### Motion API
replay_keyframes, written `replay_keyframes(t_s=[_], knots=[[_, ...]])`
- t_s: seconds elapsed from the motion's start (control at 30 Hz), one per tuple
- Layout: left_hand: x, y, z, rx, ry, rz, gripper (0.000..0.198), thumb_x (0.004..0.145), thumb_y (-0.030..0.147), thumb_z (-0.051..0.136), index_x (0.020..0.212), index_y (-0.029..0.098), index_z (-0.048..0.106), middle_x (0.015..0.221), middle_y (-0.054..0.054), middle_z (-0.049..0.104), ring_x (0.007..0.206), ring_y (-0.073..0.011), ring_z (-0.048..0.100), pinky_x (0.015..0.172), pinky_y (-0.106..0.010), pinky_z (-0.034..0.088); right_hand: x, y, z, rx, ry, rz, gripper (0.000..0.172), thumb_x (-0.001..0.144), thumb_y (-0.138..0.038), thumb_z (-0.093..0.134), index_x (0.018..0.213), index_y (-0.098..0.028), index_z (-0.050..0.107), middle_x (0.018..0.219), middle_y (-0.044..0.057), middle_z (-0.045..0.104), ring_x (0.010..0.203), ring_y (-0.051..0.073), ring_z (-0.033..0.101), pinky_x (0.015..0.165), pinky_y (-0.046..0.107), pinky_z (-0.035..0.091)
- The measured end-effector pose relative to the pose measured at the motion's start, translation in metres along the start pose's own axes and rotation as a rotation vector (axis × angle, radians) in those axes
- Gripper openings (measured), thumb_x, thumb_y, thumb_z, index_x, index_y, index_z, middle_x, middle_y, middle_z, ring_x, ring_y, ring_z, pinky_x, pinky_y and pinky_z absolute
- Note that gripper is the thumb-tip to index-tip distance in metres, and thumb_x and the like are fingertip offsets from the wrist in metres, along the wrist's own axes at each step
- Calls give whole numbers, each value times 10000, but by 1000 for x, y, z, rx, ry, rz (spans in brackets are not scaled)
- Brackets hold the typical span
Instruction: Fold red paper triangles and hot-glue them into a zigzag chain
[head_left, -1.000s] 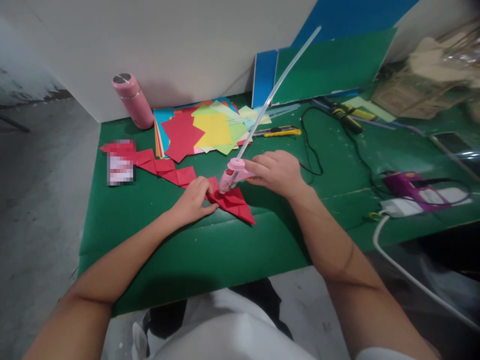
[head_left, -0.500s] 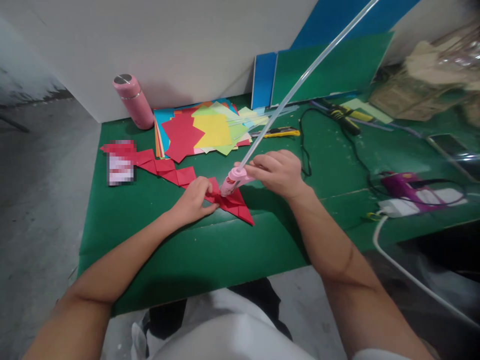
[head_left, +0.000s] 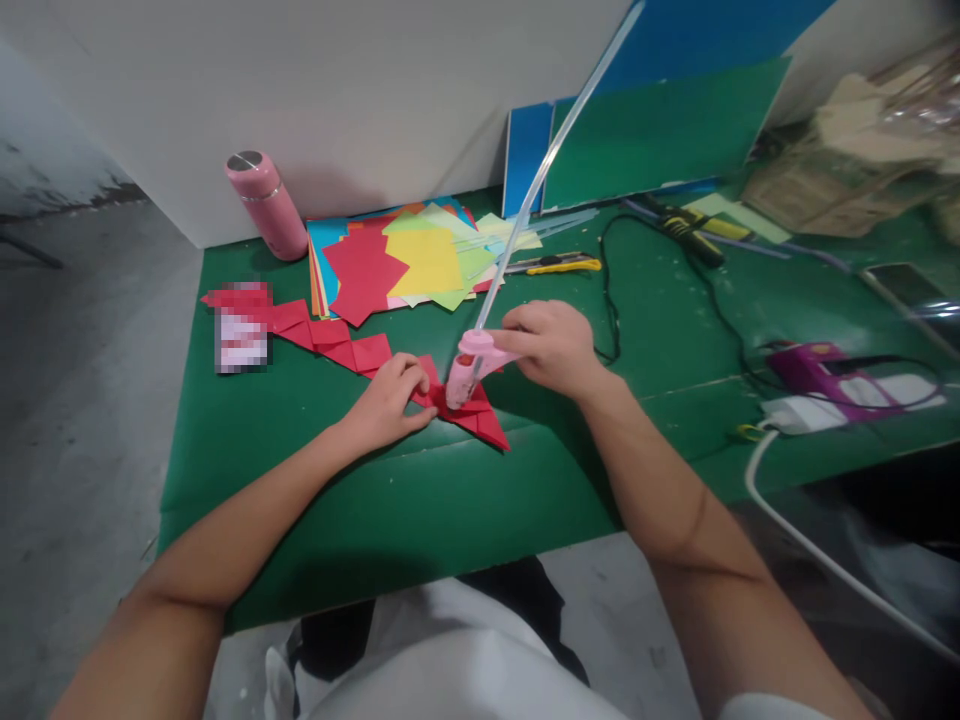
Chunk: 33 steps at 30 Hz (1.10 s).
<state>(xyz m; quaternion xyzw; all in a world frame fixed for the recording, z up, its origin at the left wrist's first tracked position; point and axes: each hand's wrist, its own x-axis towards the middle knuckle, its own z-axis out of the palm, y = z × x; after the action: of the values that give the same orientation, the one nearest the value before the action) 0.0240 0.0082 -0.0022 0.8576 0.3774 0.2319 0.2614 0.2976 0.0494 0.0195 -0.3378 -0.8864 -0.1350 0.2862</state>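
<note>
Glue stick cut off at top edge; pixelated patch unreadable.

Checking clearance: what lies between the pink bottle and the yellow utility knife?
The head view shows the stack of coloured paper squares between the pink bottle and yellow utility knife.

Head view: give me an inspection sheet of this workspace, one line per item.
Surface: green mat over the table, creased near the front.
Job's things: folded red paper under the nozzle of a pink glue gun, with a long clear glue stick standing out of its back.
Clutter: coloured paper stack, pink bottle, yellow knife, purple glue gun, phone.
Hands: left hand presses the red paper; right hand grips the pink glue gun.
Cables: black cord; white cable off the front edge.
Surroundings: white wall, blue and green boards leaning behind.
</note>
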Motion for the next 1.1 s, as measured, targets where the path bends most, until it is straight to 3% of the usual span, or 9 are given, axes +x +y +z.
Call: replay_keyframes(t_s=[0.17,0.3,0.47,0.6,0.7,0.87,1.1], knots=[[0,2,0,35,-13,-9,128,824,259,619,899,182,550,1024,-71,473,919,-198,526,868,-375,473,-4,9,4,169,23,333,246,839,-277,455,1003,-240,633,826,72,583,741,231,530,640,362,408],[0,3,2,75,-9,6,140,828,273,620,939,199,577,1065,-81,504,1002,-233,529,920,-414,457,-5,10,1,-1,89,593,328,856,-299,420,1135,-224,574,848,92,557,792,271,532,688,420,442],[-1,3,4,91,1,20,136,832,252,611,941,190,559,1083,-90,517,1031,-238,528,938,-413,445,-4,10,-9,-248,182,812,406,881,-289,416,1267,-179,478,1045,173,547,958,329,548,766,475,448],[-1,3,5,96,25,21,140,832,245,606,941,183,543,1064,-92,506,1025,-236,525,926,-409,447,-8,17,-3,-213,174,888,452,873,-279,402,1311,-169,383,1199,202,502,1046,323,542,819,471,454],[-2,2,5,95,33,17,140,829,241,601,941,181,541,1035,-86,491,994,-231,525,900,-403,460,-15,29,13,-61,118,923,468,851,-272,400,1303,-170,338,1226,206,498,984,309,576,787,461,466],[-2,2,5,99,31,2,150,827,262,602,940,177,550,966,-66,464,931,-222,521,847,-387,474,-32,51,32,57,-2,1042,430,784,-274,454,1192,-153,389,1075,203,580,845,322,601,727,474,463],[-3,1,5,114,26,4,136,837,269,588,940,189,552,976,-64,477,930,-222,514,841,-385,465,-55,76,36,86,-69,958,405,699,-239,505,1093,-161,458,995,176,600,818,293,577,725,456,474]])
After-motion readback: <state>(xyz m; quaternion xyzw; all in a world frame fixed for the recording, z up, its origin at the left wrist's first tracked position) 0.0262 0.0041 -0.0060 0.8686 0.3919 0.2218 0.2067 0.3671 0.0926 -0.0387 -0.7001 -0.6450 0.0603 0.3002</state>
